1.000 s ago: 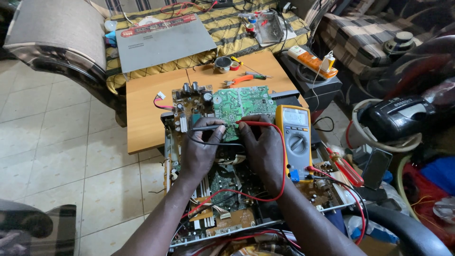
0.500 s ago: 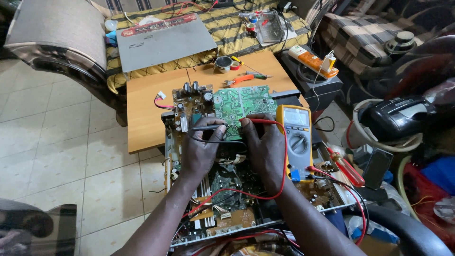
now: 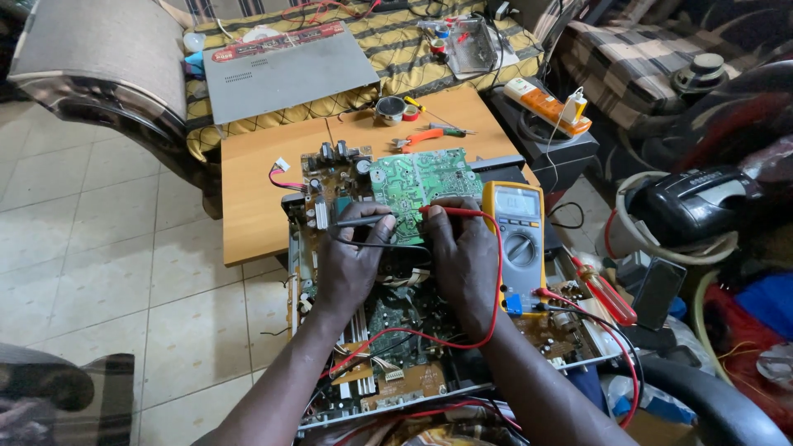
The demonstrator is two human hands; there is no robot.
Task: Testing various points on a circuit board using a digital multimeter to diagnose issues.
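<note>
My left hand (image 3: 351, 260) grips a black test probe (image 3: 359, 220), its tip on the green circuit board (image 3: 425, 182). My right hand (image 3: 464, 256) pinches a red test probe (image 3: 450, 212), also touching that board. Red and black leads run from both probes to a yellow multimeter (image 3: 515, 241) lying just right of my right hand. The green board stands tilted over an opened device chassis (image 3: 413, 330) full of brown boards and wiring, partly hidden under my forearms.
A low wooden table (image 3: 256, 182) carries the chassis, orange-handled pliers (image 3: 421, 136) and a tape roll (image 3: 388, 107). A grey flat device (image 3: 285, 74) lies on the sofa behind. A red screwdriver (image 3: 607, 293), an orange power strip (image 3: 549, 103) and clutter crowd the right; tiled floor lies left.
Both hands stay on the green board with the probes. The probe tips have shifted only slightly; the view has barely moved.
</note>
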